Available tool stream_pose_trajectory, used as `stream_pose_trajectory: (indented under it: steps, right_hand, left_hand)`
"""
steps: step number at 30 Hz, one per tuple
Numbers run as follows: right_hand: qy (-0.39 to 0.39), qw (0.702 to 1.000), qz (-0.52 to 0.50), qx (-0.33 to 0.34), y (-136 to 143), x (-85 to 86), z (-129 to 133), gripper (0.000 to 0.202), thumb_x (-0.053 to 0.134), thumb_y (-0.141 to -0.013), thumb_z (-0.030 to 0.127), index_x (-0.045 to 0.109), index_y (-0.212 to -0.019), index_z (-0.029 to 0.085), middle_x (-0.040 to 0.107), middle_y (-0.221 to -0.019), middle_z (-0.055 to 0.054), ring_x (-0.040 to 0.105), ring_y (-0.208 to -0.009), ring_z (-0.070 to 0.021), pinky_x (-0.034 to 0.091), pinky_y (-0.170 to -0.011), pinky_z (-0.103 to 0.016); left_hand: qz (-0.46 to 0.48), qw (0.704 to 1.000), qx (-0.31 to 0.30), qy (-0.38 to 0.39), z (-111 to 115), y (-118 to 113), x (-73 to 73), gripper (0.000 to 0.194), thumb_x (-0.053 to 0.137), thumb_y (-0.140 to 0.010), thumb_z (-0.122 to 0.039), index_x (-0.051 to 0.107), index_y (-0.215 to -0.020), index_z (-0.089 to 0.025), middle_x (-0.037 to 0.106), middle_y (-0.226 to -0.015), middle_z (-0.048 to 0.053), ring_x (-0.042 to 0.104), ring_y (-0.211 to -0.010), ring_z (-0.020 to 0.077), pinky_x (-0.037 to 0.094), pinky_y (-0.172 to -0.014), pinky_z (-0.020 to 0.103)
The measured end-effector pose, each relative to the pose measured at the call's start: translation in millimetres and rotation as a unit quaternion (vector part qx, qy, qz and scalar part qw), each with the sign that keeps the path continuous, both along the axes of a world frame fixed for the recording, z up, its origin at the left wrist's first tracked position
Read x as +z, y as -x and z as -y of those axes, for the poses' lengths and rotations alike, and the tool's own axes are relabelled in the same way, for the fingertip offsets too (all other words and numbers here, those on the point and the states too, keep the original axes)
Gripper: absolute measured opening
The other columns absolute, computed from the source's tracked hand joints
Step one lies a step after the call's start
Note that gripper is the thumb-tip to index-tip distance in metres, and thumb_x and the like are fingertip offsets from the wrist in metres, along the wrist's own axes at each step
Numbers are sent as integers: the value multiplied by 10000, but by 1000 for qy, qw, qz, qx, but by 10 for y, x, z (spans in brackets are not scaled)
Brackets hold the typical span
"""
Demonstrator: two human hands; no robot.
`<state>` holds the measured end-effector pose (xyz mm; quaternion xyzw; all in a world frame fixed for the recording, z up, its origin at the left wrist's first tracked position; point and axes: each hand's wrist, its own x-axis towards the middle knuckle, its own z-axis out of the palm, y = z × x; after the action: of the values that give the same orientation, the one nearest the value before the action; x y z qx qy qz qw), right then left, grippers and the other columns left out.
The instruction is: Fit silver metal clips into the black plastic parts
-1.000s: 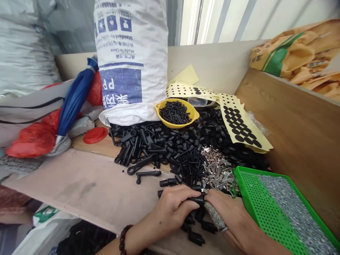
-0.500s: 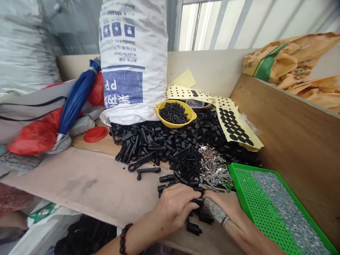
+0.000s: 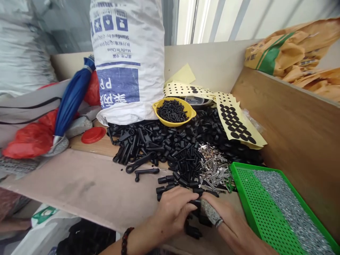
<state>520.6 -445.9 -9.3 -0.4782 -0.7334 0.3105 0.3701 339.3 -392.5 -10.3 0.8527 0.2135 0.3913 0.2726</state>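
My left hand (image 3: 176, 207) is closed, its thumb and fingers pinching a short black plastic cylinder (image 3: 196, 203). Meeting it from the right, my right hand (image 3: 221, 216) is closed too, with a grey cloth wrap (image 3: 210, 211) around its thumb. Its fingertips press at the end of the same cylinder; whatever else they hold is hidden. More black cylinders (image 3: 193, 232) lie on the table just below and behind the hands. Beyond are a heap of black ribbed screw-like parts (image 3: 186, 164) and a pile of shiny metal strips (image 3: 214, 166).
At right stands a green perforated tray (image 3: 256, 203) of small metal pieces, beside a wooden side board (image 3: 287, 141). A yellow bowl (image 3: 174, 124) of black parts sits before a white sack (image 3: 148, 46). Black crank handles (image 3: 142, 161), sticker sheets (image 3: 239, 124) and a red lid (image 3: 92, 135) lie around.
The view has shifted slightly. My hands stay together around the black cylinder, with little visible change in grip.
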Motion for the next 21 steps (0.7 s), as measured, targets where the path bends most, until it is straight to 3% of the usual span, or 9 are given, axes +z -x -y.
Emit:
stream_pose_trajectory:
  steps: [4, 7, 11, 14, 21]
  right_hand:
    - [-54, 995, 81, 9, 22, -77, -55, 261, 328, -728, 80, 500, -875, 210, 623, -757, -44, 608, -697, -188, 502, -637, -285]
    - [-46, 985, 167, 10, -33, -100, -82, 343, 337, -626, 44, 509, -873, 208, 643, -805, -69, 630, -762, -220, 514, -685, -346]
    - [-51, 971, 235, 7, -214, -61, -171, 424, 338, -646, 22, 530, -968, 218, 666, -882, -67, 641, -801, -220, 512, -687, -347]
    - [-82, 959, 272, 7, -379, -38, -342, 499, 361, -629, -2, 533, -1045, 216, 644, -918, -61, 620, -837, -210, 501, -708, -325]
    - [-156, 908, 388, -25, -404, -139, -834, 381, 446, -550, -29, 544, -848, 188, 562, -873, -77, 513, -824, -238, 436, -696, -327]
  left_hand:
    - [17, 998, 19, 49, 15, -14, -61, 178, 496, -906, -188, 620, -1025, -144, 698, -897, 81, 643, -801, 159, 521, -723, 252]
    - [-12, 997, 30, 67, -4, -36, -51, 147, 543, -859, -147, 638, -971, -146, 704, -880, 61, 631, -790, 159, 501, -727, 257]
    - [-84, 993, 57, 63, -72, -83, -81, 143, 553, -829, -126, 662, -913, -165, 692, -794, 30, 575, -753, 171, 454, -694, 277]
    - [-133, 988, 73, 38, -122, -118, -155, 134, 581, -810, -125, 659, -910, -166, 668, -753, 27, 530, -741, 182, 414, -675, 291]
    - [-249, 966, 59, 23, -143, -169, -253, 68, 606, -819, -160, 606, -876, -197, 654, -807, 8, 501, -826, 198, 346, -719, 320]
